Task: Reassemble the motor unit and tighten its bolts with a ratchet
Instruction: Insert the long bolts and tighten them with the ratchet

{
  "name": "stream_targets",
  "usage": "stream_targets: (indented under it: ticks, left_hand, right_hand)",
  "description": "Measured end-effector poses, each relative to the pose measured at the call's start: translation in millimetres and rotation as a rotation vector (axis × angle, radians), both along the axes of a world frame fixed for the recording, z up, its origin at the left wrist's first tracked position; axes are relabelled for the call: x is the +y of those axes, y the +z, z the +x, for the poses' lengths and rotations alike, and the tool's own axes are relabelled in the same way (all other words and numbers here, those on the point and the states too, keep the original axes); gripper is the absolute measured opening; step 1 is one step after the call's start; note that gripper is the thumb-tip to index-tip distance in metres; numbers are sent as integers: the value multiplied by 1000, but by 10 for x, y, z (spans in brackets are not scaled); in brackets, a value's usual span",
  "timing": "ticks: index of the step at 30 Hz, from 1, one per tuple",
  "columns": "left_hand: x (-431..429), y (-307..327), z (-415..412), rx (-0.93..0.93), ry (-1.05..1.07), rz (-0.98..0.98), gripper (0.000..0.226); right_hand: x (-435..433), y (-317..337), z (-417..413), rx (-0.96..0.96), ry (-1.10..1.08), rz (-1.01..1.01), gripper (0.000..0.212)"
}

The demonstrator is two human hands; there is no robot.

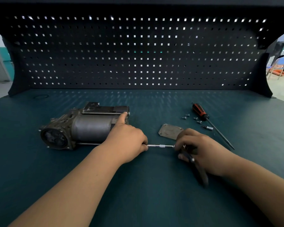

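The grey motor unit (85, 126) lies on its side at the left of the dark green bench. My left hand (128, 141) rests against its right end, index finger stretched over the housing, the other fingers closed around the near end of a chrome extension bar (161, 146). The bar runs level to my right hand (202, 151), which grips the ratchet (202, 172) at its head; the dark handle points toward me. The socket end and the bolt are hidden behind my left hand. A long through bolt (88, 143) shows along the motor's near side.
A flat metal cover plate (169, 131) lies just behind my right hand. Further right lie several small screws (191, 118), a small socket bit (207, 128) and a red-and-black screwdriver (208, 120). A black pegboard (138, 51) closes the back of the bench.
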State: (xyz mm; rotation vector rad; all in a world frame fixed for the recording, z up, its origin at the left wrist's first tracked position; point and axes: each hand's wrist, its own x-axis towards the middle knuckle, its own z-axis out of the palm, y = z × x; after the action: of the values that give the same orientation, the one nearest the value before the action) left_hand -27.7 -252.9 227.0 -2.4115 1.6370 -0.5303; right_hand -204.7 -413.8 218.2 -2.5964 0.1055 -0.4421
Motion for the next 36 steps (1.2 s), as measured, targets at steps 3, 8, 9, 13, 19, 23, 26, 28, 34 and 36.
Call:
stream_targets:
  ticks: [3, 8, 9, 13, 19, 23, 26, 28, 34, 36]
  left_hand:
    - [3, -12, 1, -24, -5, -5, 32]
    - [3, -19, -2, -22, -2, -7, 31]
    - [7, -21, -2, -26, -3, -8, 31]
    - [24, -13, -11, -32, -7, -22, 29]
    - [32, 5, 3, -5, -18, -46, 25]
    - [22, 4, 8, -3, -13, -18, 26]
    - [17, 2, 15, 6, -15, -9, 27]
    - [16, 3, 19, 9, -16, -11, 27]
    - [12, 19, 9, 20, -13, -9, 26]
    - [12, 18, 9, 30, -13, -11, 26]
  right_hand:
    - [16, -4, 5, -14, -34, -15, 29]
    - [-12, -19, 1, -31, -130, 111, 32]
    - [-22, -34, 4, -18, -156, 131, 33]
    - [-58, -77, 36, 31, -224, 154, 27]
    - [-52, -93, 61, 27, -202, 259, 16]
    - [-36, -78, 63, -9, -181, 278, 15]
    - [-44, -61, 49, -37, -179, 265, 14]
    - [-64, -58, 33, -28, -188, 219, 13]
    - [-110, 23, -43, -105, -95, -34, 28]
    - [-104, 42, -52, -105, -27, -136, 18]
